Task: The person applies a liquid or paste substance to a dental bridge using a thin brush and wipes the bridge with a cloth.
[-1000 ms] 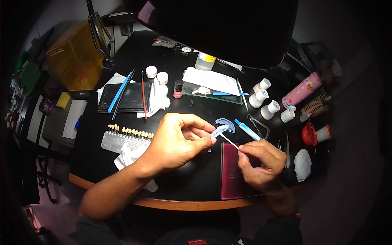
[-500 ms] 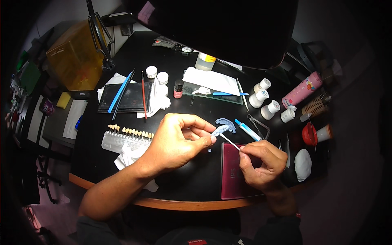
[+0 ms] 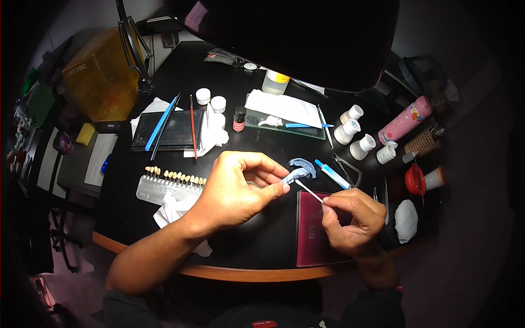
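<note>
Between the thumb and fingertips of my left hand (image 3: 232, 188) is a small blue-grey dental arch piece (image 3: 296, 174). My right hand (image 3: 354, 220) pinches a thin white stick (image 3: 310, 192), whose far tip reaches the lower edge of that piece; whether it touches cannot be made out. Just behind, a second blue-grey dental arch (image 3: 307, 165) rests on the black table. A blue-and-white syringe (image 3: 333, 176) and a metal caliper-like tool (image 3: 354, 170) lie to its right. Under and beside my right hand is a dark red flat case (image 3: 309, 240).
A tooth shade guide (image 3: 158, 188) and crumpled tissue (image 3: 174, 210) sit by my left forearm. White-capped bottles (image 3: 350, 131), a pink flask (image 3: 404, 119) and a red bowl (image 3: 414, 179) stand right. Farther back are a glass slab (image 3: 303, 131), a small dark bottle (image 3: 239, 119) and a black screen (image 3: 284, 38).
The dental arch piece has turned slightly in my left fingers. The stick's tip has shifted a little down and to the right along it.
</note>
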A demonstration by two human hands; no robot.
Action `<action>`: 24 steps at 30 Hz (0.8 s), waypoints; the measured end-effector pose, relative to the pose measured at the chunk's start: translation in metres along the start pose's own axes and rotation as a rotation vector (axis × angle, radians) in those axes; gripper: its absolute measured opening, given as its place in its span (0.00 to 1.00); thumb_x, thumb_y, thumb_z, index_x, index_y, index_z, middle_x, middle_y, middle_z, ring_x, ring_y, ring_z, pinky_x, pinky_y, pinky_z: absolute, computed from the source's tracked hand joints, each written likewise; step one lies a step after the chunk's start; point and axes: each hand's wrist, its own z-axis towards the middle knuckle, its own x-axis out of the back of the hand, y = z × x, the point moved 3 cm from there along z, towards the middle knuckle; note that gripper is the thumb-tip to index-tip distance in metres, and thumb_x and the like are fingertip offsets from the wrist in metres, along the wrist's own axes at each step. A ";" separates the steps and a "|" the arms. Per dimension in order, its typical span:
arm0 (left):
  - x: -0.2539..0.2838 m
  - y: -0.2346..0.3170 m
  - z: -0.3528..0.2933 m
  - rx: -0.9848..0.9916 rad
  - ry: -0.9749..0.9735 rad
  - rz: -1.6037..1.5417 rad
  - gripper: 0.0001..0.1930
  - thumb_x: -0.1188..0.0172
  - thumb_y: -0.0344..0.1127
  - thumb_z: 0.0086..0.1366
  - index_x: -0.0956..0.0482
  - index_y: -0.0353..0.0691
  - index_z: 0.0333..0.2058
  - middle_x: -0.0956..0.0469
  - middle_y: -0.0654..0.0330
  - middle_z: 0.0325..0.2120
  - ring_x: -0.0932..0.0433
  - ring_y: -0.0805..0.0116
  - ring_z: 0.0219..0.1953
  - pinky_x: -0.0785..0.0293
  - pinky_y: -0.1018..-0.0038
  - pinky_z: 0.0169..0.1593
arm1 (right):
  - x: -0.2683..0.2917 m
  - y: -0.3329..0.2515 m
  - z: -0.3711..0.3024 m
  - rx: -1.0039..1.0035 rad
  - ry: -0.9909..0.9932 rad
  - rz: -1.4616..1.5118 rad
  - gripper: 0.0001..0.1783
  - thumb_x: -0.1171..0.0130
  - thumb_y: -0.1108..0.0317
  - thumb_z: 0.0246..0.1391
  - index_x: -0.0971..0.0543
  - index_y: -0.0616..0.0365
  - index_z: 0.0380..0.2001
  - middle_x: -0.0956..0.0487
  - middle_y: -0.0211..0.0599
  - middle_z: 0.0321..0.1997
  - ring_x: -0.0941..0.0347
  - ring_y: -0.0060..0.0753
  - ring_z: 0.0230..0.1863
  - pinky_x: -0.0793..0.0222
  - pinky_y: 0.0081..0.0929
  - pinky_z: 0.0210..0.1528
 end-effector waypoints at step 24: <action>0.002 0.002 -0.003 0.019 0.020 0.072 0.11 0.26 0.26 0.61 0.12 0.29 0.42 0.12 0.55 0.31 0.15 0.77 0.33 0.18 0.79 0.40 | -0.003 0.003 -0.001 -0.030 0.022 0.007 0.09 0.33 0.84 0.50 0.16 0.65 0.37 0.15 0.42 0.30 0.18 0.28 0.29 0.24 0.22 0.32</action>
